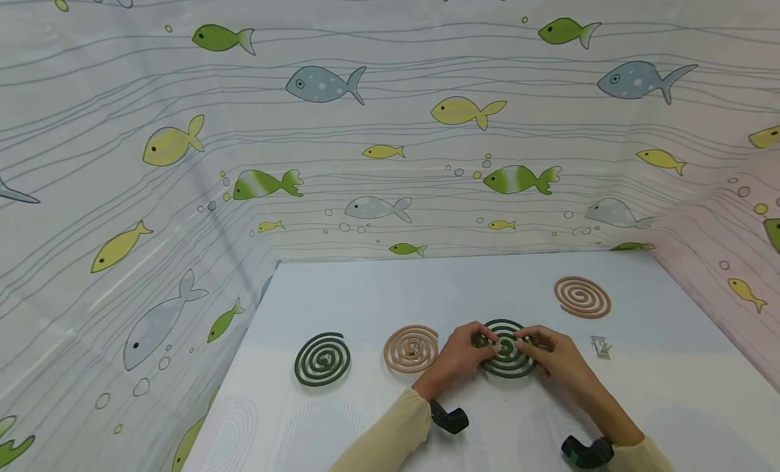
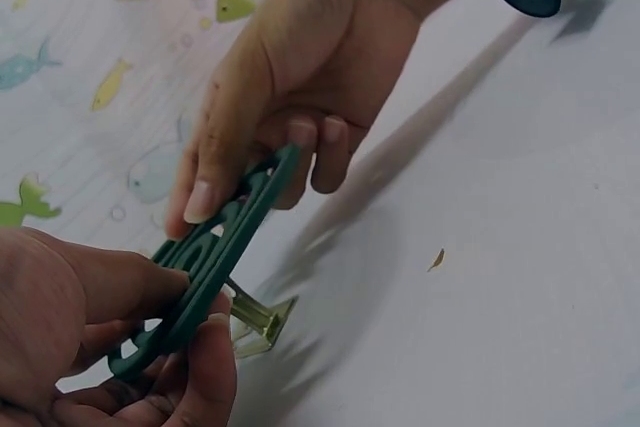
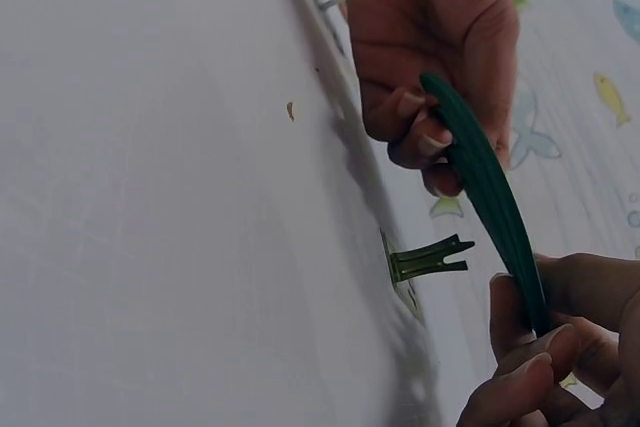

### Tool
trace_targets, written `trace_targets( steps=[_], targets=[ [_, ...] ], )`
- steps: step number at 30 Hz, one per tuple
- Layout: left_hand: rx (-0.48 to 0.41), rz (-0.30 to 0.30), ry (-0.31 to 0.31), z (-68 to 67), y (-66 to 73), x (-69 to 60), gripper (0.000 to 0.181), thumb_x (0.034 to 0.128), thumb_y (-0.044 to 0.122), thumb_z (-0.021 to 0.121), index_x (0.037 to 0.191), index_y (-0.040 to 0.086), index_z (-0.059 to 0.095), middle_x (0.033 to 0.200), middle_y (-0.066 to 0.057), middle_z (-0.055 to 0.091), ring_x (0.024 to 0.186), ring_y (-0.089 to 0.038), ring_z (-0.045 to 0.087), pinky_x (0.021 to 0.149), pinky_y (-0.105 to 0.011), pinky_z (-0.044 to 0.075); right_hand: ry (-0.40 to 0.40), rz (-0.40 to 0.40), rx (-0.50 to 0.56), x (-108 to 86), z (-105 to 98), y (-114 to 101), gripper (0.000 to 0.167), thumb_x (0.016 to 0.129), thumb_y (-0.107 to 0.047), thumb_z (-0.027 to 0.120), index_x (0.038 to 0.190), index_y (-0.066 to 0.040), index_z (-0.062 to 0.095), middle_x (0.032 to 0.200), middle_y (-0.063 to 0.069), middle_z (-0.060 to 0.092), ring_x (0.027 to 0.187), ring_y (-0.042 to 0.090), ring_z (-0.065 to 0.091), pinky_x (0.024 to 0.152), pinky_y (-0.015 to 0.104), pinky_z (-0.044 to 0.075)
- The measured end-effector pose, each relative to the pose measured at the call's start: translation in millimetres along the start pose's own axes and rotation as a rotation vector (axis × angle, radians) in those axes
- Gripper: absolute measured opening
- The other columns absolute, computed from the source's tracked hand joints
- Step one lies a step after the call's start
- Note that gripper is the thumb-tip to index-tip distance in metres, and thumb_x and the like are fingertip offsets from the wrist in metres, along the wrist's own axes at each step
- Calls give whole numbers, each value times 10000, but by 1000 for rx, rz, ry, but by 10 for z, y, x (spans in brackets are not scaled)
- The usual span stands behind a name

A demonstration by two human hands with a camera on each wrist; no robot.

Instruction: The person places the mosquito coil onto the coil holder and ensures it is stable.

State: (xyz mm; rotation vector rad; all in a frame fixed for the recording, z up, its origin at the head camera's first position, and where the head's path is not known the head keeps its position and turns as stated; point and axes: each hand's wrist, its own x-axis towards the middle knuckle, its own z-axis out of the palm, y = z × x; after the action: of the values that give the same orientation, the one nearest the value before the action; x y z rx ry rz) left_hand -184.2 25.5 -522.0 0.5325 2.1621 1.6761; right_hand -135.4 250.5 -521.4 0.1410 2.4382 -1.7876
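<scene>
Both hands pinch a dark green mosquito coil (image 1: 506,349) by its opposite sides. The left hand (image 1: 456,358) grips its left edge, and the right hand (image 1: 562,358) grips its right edge. Under the coil, a small metal coil stand (image 3: 430,259) rests on the table with its split prongs pointing up. In the right wrist view a gap shows between prongs and coil. The left wrist view also shows the stand (image 2: 262,319) below the tilted coil; the head view hides it.
Left of the hands lie a tan coil (image 1: 412,350) and another green coil (image 1: 323,359), each with metal at its centre. A tan coil (image 1: 582,297) lies at the back right, near a flat metal stand (image 1: 600,347). Fish-printed curtains (image 1: 378,208) surround the white table (image 1: 341,289).
</scene>
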Motion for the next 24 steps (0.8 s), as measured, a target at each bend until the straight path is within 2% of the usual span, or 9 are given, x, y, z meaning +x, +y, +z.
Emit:
trace_targets(
  steps=[7, 16, 24],
  targets=[
    [17, -20, 0, 11, -3, -3, 102, 932, 156, 769, 1026, 155, 729, 972, 75, 626, 818, -49, 511, 702, -229, 435, -1, 54, -19, 20, 18, 43, 451, 958, -332, 753, 1321, -84, 653, 779, 32, 522, 546, 139, 430, 524, 303, 438],
    [27, -18, 11, 8, -14, 12, 104, 933, 171, 773, 1027, 161, 729, 985, 71, 631, 839, -51, 518, 717, -233, 440, 3, 25, -31, 32, 19, 31, 440, 954, -339, 755, 1296, -77, 663, 780, 47, 528, 552, 141, 444, 512, 301, 438],
    [12, -18, 6, 12, -41, 4, 108, 940, 154, 760, 1041, 134, 726, 1015, 66, 645, 876, -49, 539, 746, -235, 450, -4, 38, -31, 40, 32, 45, 399, 955, -322, 757, 1273, -94, 680, 746, 38, 505, 558, 141, 448, 505, 292, 431]
  ],
)
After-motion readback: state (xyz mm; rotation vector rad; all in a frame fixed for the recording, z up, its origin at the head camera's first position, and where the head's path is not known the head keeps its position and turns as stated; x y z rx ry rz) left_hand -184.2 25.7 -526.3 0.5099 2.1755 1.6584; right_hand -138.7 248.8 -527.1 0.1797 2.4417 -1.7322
